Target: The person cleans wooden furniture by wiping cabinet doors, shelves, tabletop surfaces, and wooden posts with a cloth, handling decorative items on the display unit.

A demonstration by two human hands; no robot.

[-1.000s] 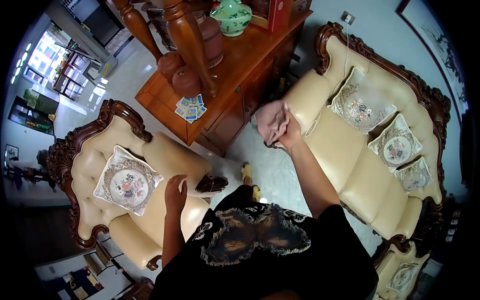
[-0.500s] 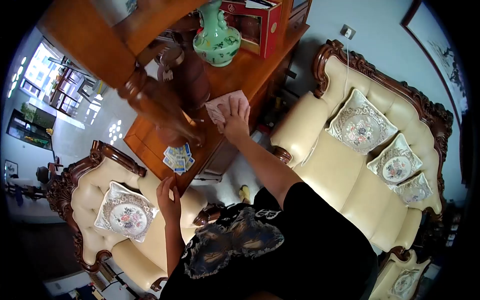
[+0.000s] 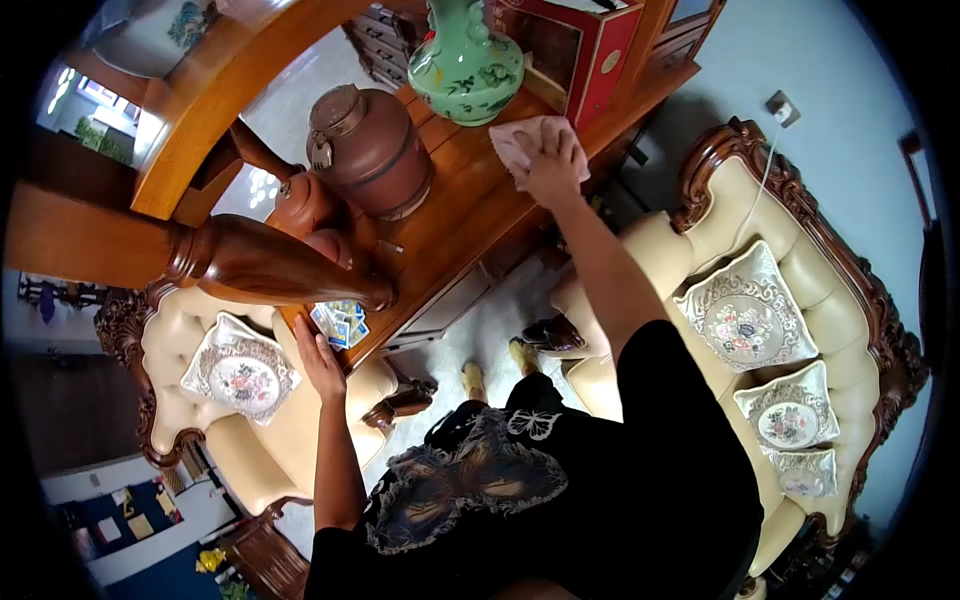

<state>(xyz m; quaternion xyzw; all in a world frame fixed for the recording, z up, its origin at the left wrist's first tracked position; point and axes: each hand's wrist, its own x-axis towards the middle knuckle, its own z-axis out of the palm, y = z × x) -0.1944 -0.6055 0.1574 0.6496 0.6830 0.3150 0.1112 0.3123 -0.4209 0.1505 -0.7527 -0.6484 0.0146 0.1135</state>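
Observation:
My right hand (image 3: pixel 553 165) presses a pink cloth (image 3: pixel 512 148) onto the wooden cabinet top (image 3: pixel 462 205), close to its right edge. Just left of the cloth stands a green vase (image 3: pixel 466 75), and a red box (image 3: pixel 604 62) is behind it. My left hand (image 3: pixel 320 362) lies with extended fingers against the cabinet's near edge and holds nothing. Beside it are several blue and yellow cards (image 3: pixel 341 322), partly behind a turned wooden post (image 3: pixel 275 262). A large brown jar (image 3: pixel 372 150) sits farther back, with a smaller brown pot (image 3: pixel 304 203) to its left.
A cream sofa (image 3: pixel 655 252) with several patterned cushions (image 3: pixel 748 308) runs along the right. At the left is a cream armchair (image 3: pixel 245 460) with one cushion (image 3: pixel 244 372). A cord hangs from the wall socket (image 3: pixel 783 108). Wooden framework (image 3: pixel 225 85) rises at upper left.
My right hand has moved the cloth from the air beside the sofa onto the cabinet, then farther back along its top. My left hand has come to the cabinet edge. The view has shifted closer.

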